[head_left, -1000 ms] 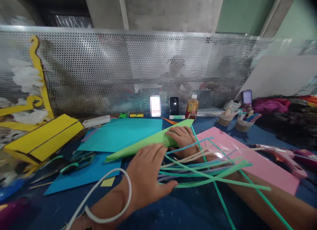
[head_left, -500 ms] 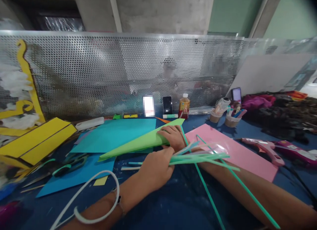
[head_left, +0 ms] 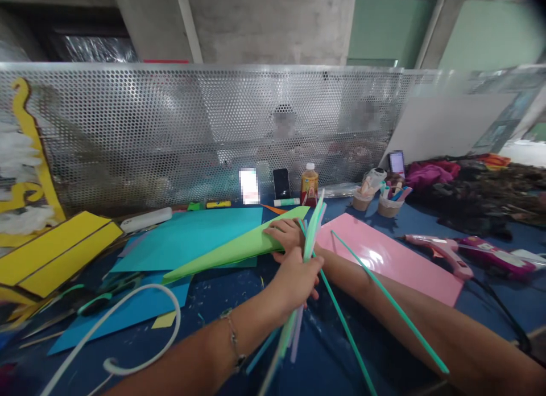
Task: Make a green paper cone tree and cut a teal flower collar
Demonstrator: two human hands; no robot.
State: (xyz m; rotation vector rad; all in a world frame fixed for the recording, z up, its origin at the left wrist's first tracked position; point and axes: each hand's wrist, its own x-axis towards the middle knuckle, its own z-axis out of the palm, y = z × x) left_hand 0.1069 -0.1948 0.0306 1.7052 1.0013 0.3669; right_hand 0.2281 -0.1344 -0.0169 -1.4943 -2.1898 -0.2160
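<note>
My left hand (head_left: 296, 281) is closed round a bundle of thin paper strips (head_left: 311, 230), mostly green and pale, held nearly upright above the blue table (head_left: 256, 362). My right hand (head_left: 285, 235) rests on the wide end of a rolled green paper cone (head_left: 226, 250), fingers curled over it. The cone lies across a teal sheet (head_left: 191, 236). Two long green strips (head_left: 384, 296) lie loose over my right forearm.
A pink sheet (head_left: 396, 259) lies to the right, with glue guns (head_left: 443, 251) beyond it. A blue sheet (head_left: 123, 313), scissors (head_left: 85, 302) and yellow card pieces (head_left: 55, 251) are on the left. A bottle (head_left: 309, 185), phones and cups stand along the perforated metal screen (head_left: 191, 128).
My left hand went from lying flat on the spread strips to gathering them into one bundle and lifting it upright. The right hand stayed on the green cone.
</note>
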